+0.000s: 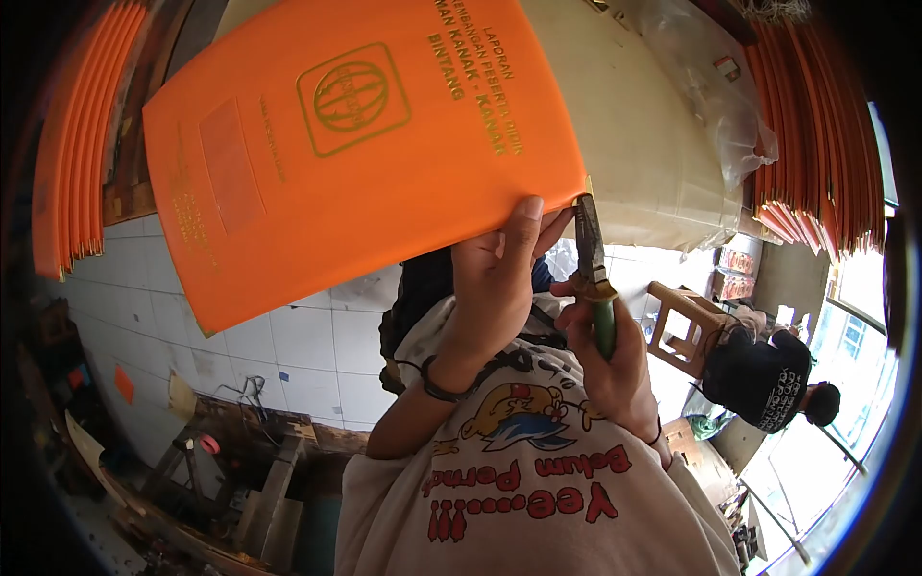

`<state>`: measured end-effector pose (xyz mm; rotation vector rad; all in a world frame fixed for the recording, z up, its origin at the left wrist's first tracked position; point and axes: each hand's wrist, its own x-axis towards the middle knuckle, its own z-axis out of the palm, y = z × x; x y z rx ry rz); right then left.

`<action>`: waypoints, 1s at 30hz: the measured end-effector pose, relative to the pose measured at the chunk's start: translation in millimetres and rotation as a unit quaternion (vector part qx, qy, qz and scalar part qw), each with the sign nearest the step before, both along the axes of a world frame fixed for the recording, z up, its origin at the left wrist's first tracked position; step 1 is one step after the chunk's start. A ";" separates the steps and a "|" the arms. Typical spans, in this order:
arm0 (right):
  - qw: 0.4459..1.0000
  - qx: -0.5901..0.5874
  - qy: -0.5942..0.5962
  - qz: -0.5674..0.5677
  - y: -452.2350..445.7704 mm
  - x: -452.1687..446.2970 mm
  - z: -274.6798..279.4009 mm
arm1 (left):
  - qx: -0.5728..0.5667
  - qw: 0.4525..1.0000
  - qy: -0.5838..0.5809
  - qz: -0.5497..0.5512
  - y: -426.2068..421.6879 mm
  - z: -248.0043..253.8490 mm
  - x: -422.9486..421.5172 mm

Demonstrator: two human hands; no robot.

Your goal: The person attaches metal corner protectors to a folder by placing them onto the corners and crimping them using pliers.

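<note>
White tiled floor (322, 360) makes up a lot of the bg, w/ a beige-covered worktop (663, 178) up top. Orange folder (317, 206) is held up in front of it, tilted, its lower left end out over the tiles and its top edge running out of frame. Gold print on the cover, incl. a square emblem, plus a small metal tip at the near right corner.

Left grip (495, 278) is clenched on the folder's near edge close to the right end, thumb flat on the cover, other fingers mostly tucked behind. Right grip (619, 360) is wrapped around the green handle of the pliers (589, 240), nose pointing up at that same corner. Jaws are right at the tip; can't tell if they're pinching it or just touching, too small tbh.

Re: room to move, tiles show below the lower left corner, and there's a gap b/w the folder and the left stack (82, 144) of orange folders. Over on the R, worktop and crumpled clear plastic (715, 106) sit b/w the folder and the right stack (816, 134). Wooden stool (661, 341) and a person in a black top (764, 379) are further out, well apart from the pliers.
</note>
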<state>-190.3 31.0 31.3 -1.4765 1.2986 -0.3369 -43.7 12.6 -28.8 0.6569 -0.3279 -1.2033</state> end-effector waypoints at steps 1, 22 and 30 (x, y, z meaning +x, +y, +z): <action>1.000 -0.006 -0.011 -0.019 2.6 1.2 -2.4 | -0.004 1.000 0.000 0.000 -0.4 -0.5 0.0; 1.000 0.026 -0.006 -0.007 -2.7 -12.1 -12.7 | -0.007 1.000 -0.016 -0.008 0.9 -3.5 0.8; 0.982 0.171 0.014 0.080 -25.1 -58.5 20.4 | -0.025 0.999 -0.029 0.001 -4.5 1.4 3.0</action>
